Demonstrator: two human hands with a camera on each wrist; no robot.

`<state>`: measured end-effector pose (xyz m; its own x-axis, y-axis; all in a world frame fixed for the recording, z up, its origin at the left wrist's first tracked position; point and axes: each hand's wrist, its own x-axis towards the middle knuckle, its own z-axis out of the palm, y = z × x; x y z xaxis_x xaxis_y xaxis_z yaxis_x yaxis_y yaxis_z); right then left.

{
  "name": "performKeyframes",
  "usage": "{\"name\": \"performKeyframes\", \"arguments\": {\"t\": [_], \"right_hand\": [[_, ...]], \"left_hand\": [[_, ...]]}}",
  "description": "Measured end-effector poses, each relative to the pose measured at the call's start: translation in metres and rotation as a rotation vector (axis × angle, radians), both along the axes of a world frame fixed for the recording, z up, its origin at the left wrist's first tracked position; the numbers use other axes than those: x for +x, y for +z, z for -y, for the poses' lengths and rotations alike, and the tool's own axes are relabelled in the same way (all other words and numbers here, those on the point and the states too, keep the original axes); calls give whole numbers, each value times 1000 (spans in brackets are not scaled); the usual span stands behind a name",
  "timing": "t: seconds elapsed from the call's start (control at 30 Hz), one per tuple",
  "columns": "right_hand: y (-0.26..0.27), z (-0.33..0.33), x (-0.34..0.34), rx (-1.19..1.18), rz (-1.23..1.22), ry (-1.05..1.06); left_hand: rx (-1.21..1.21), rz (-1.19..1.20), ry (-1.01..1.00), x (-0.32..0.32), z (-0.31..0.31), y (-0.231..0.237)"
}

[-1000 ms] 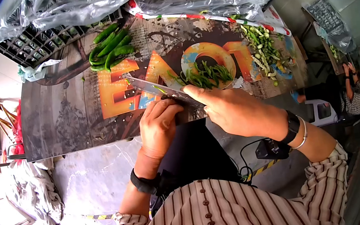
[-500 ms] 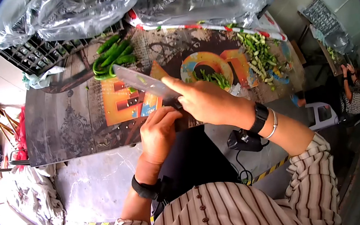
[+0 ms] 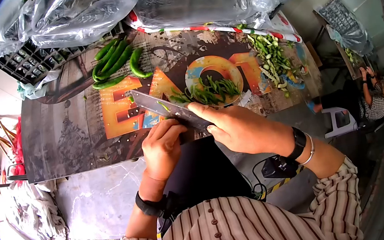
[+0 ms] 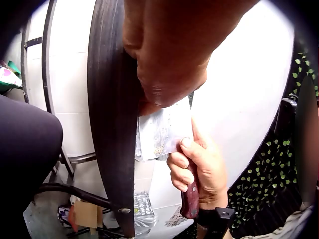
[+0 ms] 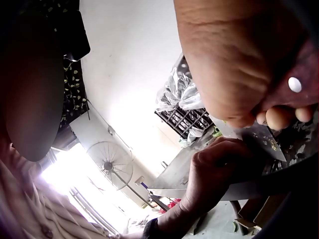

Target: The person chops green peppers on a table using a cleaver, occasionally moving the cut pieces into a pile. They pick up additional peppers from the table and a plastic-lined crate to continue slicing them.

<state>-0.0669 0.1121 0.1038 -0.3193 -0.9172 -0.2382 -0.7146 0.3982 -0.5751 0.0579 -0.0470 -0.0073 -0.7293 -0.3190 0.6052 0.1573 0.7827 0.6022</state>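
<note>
My right hand (image 3: 248, 129) grips a cleaver-like kitchen knife (image 3: 165, 110), its index finger laid along the blade. The dark red handle (image 4: 189, 201) shows in the left wrist view, and a thin green sliver clings to the blade. My left hand (image 3: 162, 147) is held with curled fingers at the blade's near edge; I cannot tell what is between them. Beyond the blade lie cut green pepper strips (image 3: 217, 91). Whole long green peppers (image 3: 116, 61) are heaped farther back, with one curved pepper (image 3: 135, 65) apart on their right.
Chopped pale-green pieces (image 3: 270, 61) are piled on the table (image 3: 51, 141) at right. Behind stand a black crate (image 3: 34, 61) and plastic sheeting (image 3: 81, 12). Another person (image 3: 375, 100) sits far right. A striped red-and-white edging (image 3: 198, 27) crosses the back.
The knife reached up to the whole peppers, then came back down toward my left hand. One curved pepper now lies apart from the heap, shifted right. My left hand stayed low with fingers curled.
</note>
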Motion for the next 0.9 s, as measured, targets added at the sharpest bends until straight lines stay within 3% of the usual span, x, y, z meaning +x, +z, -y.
{"name": "performKeyframes", "arguments": {"t": [0.1,0.13,0.27,0.57,0.63,0.73,0.77,0.83,0.9], "right_hand": [[-8,0,-2,-107,-46,53],[-17,3,-4,-248,-120,118],[-13,11,-3,-143,-96,72],[-50,22,-15,-339,-150,60],[-47,12,-16,-512,-131,-115],[-35,-22,-23,-583,161,-350],[-28,-38,-23,-542,408,-464],[-46,-65,-30,-686,606,-553],[-44,-88,-26,-698,624,-605]], "left_hand": [[15,5,-7,-1,1,2],[14,13,0,0,1,1],[50,37,0,0,-1,7],[-11,-1,24,-1,1,-3],[-35,-36,38,-3,-1,-5],[-25,-9,35,-2,0,-3],[9,11,56,-1,-2,1],[99,125,59,0,1,2],[-54,234,139,0,4,18]]}}
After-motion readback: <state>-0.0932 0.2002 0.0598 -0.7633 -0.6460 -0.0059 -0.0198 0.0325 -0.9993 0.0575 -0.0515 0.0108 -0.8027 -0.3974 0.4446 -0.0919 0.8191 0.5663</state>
